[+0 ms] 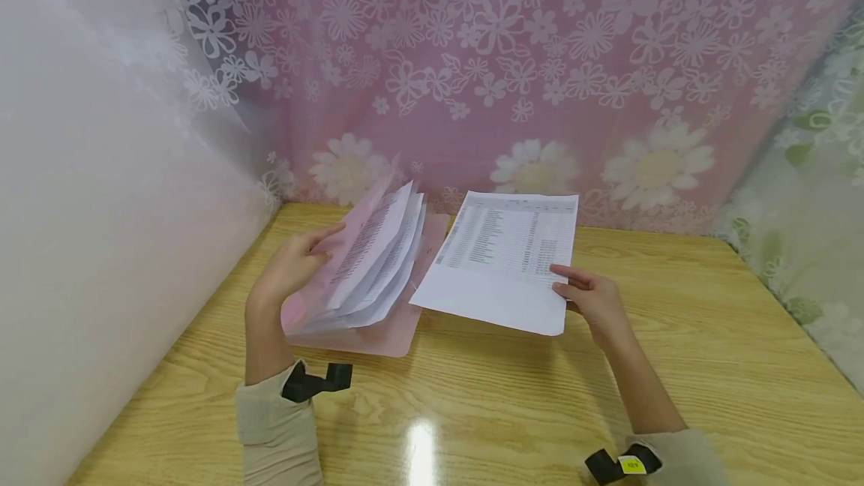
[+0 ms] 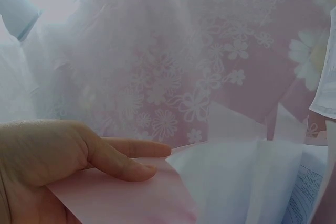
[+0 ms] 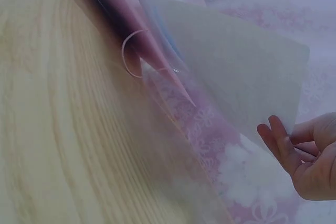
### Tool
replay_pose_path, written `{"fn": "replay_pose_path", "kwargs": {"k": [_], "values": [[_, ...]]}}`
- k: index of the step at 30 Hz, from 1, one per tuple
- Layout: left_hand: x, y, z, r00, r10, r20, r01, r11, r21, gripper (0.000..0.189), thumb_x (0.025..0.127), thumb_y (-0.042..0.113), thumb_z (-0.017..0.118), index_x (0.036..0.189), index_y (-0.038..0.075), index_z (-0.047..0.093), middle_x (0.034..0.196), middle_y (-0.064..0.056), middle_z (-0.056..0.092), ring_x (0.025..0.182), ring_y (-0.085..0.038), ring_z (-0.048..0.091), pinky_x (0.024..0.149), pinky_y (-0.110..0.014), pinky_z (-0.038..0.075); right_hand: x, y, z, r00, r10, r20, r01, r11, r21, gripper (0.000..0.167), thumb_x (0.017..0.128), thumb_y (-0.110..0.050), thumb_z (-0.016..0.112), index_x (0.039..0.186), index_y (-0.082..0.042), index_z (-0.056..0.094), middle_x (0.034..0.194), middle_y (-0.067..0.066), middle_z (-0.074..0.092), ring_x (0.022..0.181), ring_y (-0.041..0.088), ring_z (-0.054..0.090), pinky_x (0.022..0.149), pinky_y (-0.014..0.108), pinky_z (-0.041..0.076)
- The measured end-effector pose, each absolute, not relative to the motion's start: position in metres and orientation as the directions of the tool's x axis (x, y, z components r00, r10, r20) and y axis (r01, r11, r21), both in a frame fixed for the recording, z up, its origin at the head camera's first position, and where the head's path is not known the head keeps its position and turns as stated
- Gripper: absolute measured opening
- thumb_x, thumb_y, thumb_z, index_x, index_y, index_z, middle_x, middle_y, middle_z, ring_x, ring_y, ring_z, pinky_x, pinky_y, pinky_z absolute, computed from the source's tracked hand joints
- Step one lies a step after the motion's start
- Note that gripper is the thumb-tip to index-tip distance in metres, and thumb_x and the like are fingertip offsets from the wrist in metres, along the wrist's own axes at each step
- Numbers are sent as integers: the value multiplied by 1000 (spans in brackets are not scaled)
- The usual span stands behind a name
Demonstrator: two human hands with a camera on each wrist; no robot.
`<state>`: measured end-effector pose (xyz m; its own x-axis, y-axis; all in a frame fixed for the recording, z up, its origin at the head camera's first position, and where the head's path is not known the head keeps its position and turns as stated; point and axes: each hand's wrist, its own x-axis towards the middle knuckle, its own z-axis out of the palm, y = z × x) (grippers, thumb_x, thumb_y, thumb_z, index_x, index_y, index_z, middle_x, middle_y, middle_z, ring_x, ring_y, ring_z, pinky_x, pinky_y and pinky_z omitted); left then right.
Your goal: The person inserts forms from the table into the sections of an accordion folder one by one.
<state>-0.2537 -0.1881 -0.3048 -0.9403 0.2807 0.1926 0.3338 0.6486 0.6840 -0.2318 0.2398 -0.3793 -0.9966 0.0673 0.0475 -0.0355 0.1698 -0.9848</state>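
Observation:
My left hand (image 1: 286, 268) pinches the raised front cover of a pink see-through folder (image 1: 405, 340), at the left of the table. The thumb lies on the near side of that cover (image 2: 131, 198) in the left wrist view. Several loosely fanned printed sheets (image 1: 388, 302) stand tilted inside the folder. To the right, my right hand (image 1: 597, 306) pinches one printed sheet (image 1: 493, 291) by its right edge, holding it tilted above the table. Its left corner overlaps the folder's edge in the head view. Seen from the right wrist, the sheet's plain back (image 3: 241, 72) faces the camera.
The table (image 1: 702, 321) has a wood-grain top. A pink flowered curtain (image 1: 472, 96) hangs behind it, with a white sheet (image 1: 101, 208) along the left and a flowered one (image 1: 810, 246) along the right. Black bands (image 1: 304, 383) are on both wrists.

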Motion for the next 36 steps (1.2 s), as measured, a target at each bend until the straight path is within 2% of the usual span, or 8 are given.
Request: {"fn": "replay_pose_path", "kwargs": {"k": [5,13,20,25,30,33,36], "values": [[-254,-187,-303,-937,286,200,343,650,678,50,90,-2,45,138,8,43,137,-19,39,103,-30,40,79,-42,32,-231,227,-382,-993,100,60,-41,178,-983,42,90,-6,58,128,10,48,127,29,46,83,7,61,71,25,50],[-256,-187,-305,-933,290,215,357,644,676,50,89,-2,45,138,8,43,136,-20,40,107,-30,40,79,-43,32,-229,212,-385,-991,120,62,-39,181,-983,39,89,-3,58,126,8,51,125,27,49,81,8,61,69,25,50],[-256,-188,-307,-930,288,229,365,643,673,50,89,-2,45,137,8,45,137,-20,40,103,-30,41,78,-42,33,-227,202,-386,-993,108,51,-31,181,-983,38,89,-4,57,126,7,52,125,26,49,86,12,61,70,25,50],[-256,-188,-306,-938,285,197,340,643,687,49,90,-2,45,138,9,43,138,-17,39,112,-29,40,81,-42,32,-226,194,-389,-996,85,34,-17,190,-982,38,89,-6,58,125,5,53,127,23,48,90,17,61,71,26,50],[-254,-188,-305,-942,281,183,326,647,690,49,91,0,45,139,10,43,139,-17,38,128,-31,29,91,-46,33,-224,186,-391,-997,67,27,-13,198,-980,37,89,-7,59,125,3,55,129,21,48,92,20,61,73,29,50],[-255,-188,-306,-938,287,193,338,645,686,49,90,-1,46,138,9,43,138,-18,39,127,-32,30,92,-47,32,-223,183,-391,-998,58,30,-17,211,-977,37,89,-8,59,124,2,55,130,20,48,92,21,60,74,31,50],[-255,-188,-306,-936,288,203,347,646,680,49,90,-2,46,138,8,44,138,-18,39,122,-31,35,86,-45,33,-222,181,-392,-998,49,36,-25,217,-976,36,89,-7,59,124,3,55,128,21,49,92,22,61,74,31,50]]}}
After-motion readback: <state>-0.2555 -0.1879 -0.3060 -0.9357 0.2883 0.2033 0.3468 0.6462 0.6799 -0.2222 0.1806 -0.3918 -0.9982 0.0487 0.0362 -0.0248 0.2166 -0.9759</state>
